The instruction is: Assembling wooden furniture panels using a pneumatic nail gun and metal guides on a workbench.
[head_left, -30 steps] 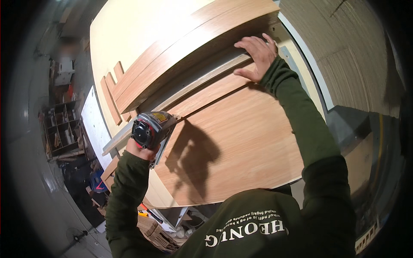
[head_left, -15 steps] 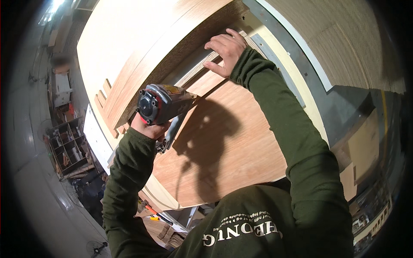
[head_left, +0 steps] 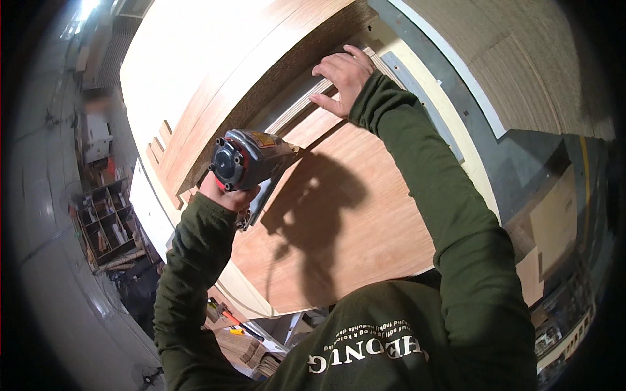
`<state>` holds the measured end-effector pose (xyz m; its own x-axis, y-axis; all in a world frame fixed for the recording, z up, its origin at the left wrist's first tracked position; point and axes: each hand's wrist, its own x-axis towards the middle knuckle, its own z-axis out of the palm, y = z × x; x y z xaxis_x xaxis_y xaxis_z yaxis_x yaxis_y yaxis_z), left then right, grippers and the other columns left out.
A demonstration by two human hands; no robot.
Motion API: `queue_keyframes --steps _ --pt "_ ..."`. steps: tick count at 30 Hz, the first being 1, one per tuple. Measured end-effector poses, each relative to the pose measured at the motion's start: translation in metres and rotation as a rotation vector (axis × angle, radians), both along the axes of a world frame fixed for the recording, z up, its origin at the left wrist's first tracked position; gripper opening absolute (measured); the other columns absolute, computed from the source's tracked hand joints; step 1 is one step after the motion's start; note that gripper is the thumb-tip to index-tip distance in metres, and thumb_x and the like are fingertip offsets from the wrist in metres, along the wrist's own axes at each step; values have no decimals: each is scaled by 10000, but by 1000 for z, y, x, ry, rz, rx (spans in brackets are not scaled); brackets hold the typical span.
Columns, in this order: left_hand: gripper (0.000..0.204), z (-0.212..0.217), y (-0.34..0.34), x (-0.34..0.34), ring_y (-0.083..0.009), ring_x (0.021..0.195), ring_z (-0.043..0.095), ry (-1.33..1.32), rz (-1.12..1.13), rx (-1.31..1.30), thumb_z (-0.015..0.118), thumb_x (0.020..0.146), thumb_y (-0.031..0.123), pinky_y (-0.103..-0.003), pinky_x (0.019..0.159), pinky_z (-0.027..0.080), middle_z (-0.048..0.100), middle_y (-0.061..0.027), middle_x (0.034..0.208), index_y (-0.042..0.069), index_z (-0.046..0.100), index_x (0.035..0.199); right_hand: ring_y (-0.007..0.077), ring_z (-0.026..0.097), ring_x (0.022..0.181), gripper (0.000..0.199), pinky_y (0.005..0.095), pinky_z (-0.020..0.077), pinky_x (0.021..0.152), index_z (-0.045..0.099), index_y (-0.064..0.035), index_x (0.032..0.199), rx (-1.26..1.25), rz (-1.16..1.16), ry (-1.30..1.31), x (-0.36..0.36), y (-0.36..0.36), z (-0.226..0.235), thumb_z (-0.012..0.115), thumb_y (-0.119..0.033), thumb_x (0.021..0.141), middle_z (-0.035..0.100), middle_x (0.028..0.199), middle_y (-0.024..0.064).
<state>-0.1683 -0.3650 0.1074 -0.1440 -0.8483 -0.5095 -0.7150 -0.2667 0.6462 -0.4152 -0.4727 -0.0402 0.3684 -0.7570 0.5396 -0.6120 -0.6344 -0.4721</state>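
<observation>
My left hand (head_left: 225, 197) is wrapped round the handle of a grey and black nail gun (head_left: 251, 156) with a red band near its round cap. The gun's nose end points toward a strip of layered plywood (head_left: 285, 118) that stands on edge along the far side of a pinkish wood panel (head_left: 385, 215). On the far end of that strip rests my right hand (head_left: 344, 79), fingers spread and thumb apart, with no tool in it. The exact contact point of the nose is hidden behind the gun's body. A shadow of the gun and hand falls on the panel.
Beyond the strip lies a thick curved-looking board (head_left: 222, 91) with a dark edge. Small wood blocks (head_left: 158, 144) sit on the pale worktop at left. A divided bin (head_left: 104, 218) stands on the floor farther left. Stacked brown boards (head_left: 528, 72) fill the far right.
The nail gun has shifted and tilted very slightly in my left hand. My right hand stays in the same spot on the plywood strip.
</observation>
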Motion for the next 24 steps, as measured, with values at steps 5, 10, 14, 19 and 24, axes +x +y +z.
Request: queue_keyframes --steps 5,10,14,19,24 --pt "285 8 -9 1 -113 556 562 -22 162 123 617 684 25 -251 483 464 580 -32 679 48 556 962 224 546 898 375 416 301 946 575 -78 895 -9 -4 19 -3 1 3 614 -395 698 583 891 75" --pt "300 5 -16 -3 -102 465 527 -40 183 81 620 692 29 -243 403 428 557 -30 618 40 539 981 220 543 904 358 411 297 945 573 -82 882 2 -4 -18 -1 0 2 627 -379 689 581 883 69" --pt "323 -3 -19 0 -114 491 539 -62 161 93 636 681 51 -250 436 447 569 -31 643 43 542 990 218 542 908 356 411 295 948 573 -83 883 16 -5 -5 -4 1 2 631 -374 686 582 884 67" --pt "380 -14 -20 14 -174 856 569 -128 38 20 637 652 36 -305 767 457 606 -76 896 50 555 1023 224 538 905 345 411 296 946 571 -84 879 32 10 4 -4 2 9 630 -364 685 579 877 74" --pt "443 3 24 18 -173 932 562 -12 -34 -213 683 648 88 -301 826 438 602 -86 991 42 542 1066 240 532 907 329 413 303 941 574 -64 868 56 26 21 0 2 8 626 -333 686 580 877 90"
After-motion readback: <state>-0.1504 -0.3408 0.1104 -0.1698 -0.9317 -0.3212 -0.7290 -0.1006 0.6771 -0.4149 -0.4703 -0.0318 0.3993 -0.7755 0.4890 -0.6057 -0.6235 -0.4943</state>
